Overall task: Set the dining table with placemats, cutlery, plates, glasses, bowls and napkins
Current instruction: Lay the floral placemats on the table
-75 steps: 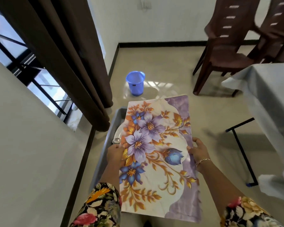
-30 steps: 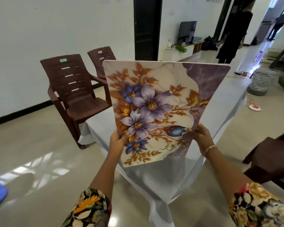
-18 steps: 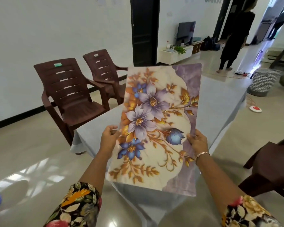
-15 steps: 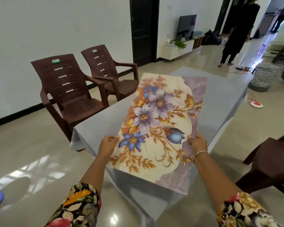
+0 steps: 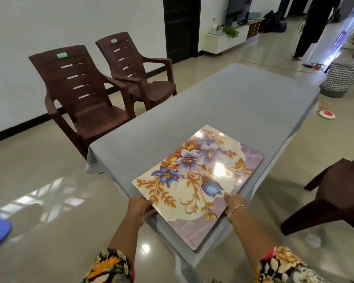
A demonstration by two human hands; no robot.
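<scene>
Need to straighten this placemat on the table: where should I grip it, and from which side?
Take the placemat by its near end, at both side edges, coming from the person's side. It lies flat and thin on the table, but that end appears to overhang the edge, leaving room for fingers underneath.

Floral sleeves (image 5: pixel 110 266) on black, thin wrist bracelet (image 5: pixel 236 209)

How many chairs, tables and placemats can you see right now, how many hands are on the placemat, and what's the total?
Brown chairs: 3
Table: 1
Floral placemat: 1
Hands gripping its near edge: 2, left hand and right hand
Total: 7
</scene>
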